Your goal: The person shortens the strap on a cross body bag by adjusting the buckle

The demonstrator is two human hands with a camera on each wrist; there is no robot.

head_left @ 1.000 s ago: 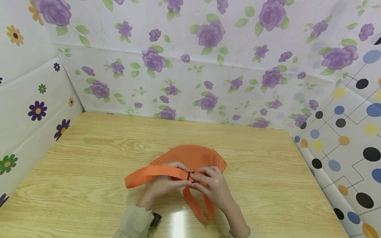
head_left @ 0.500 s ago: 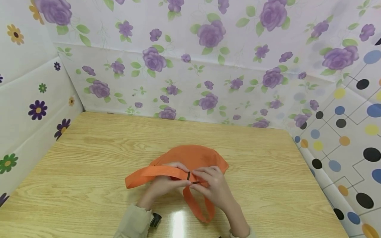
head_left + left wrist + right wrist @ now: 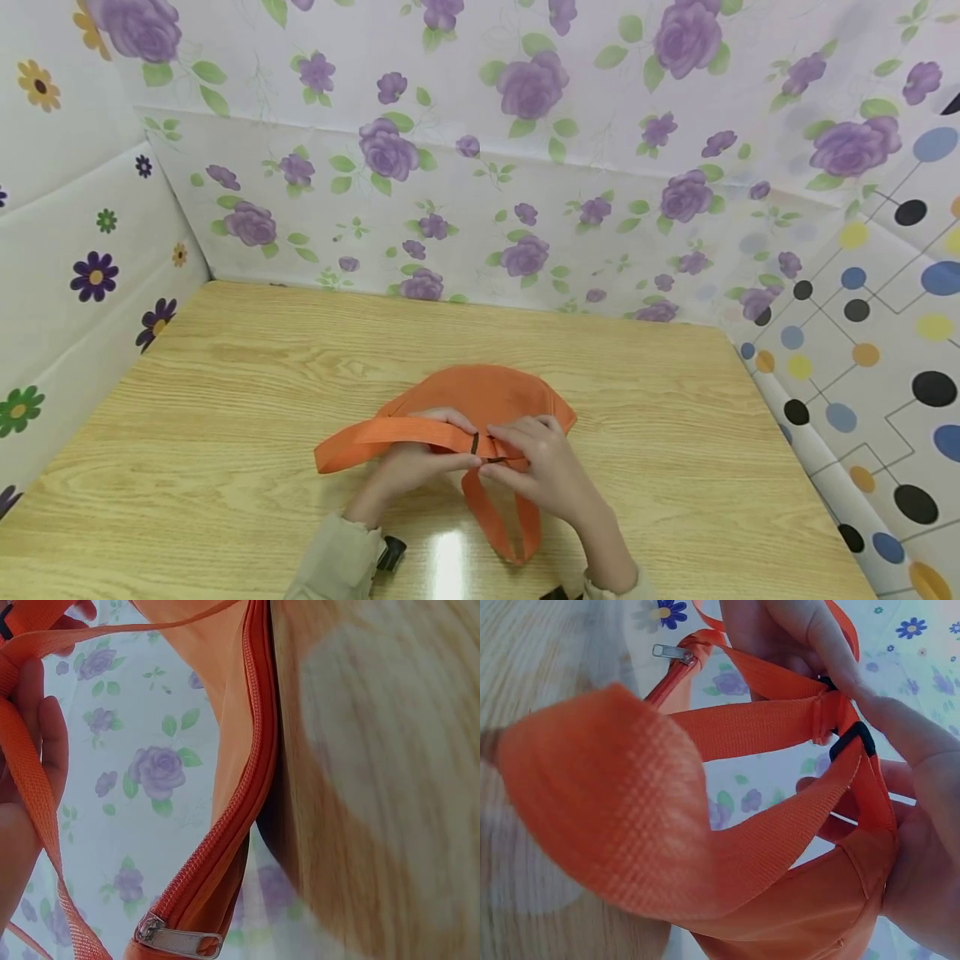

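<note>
An orange waist bag [image 3: 483, 387] lies on the table in front of me, and its strap [image 3: 375, 433] loops out to the left. Pinched between my left thumb and fingers [image 3: 416, 462] is the strap beside a black slider [image 3: 475, 443]. Just to the right, my right hand [image 3: 543, 471] holds the strap and bag edge between thumb and fingertips, near a second black slider [image 3: 853, 740]. A narrow strap loop [image 3: 491, 527] hangs toward me below both hands. The left wrist view shows the bag's zipper [image 3: 259, 742] with its metal pull [image 3: 180, 941].
The wooden table [image 3: 675, 400] is bordered by a flowered backdrop [image 3: 450, 208] and a dotted right-hand sheet [image 3: 870, 400]. A small black plastic piece [image 3: 392, 553] sits beside the left sleeve; another [image 3: 555, 593] shows at the bottom edge.
My right hand has shifted slightly to the right along the strap, while my left hand stays in place. A black piece has come into view at the bottom edge near the right sleeve.
</note>
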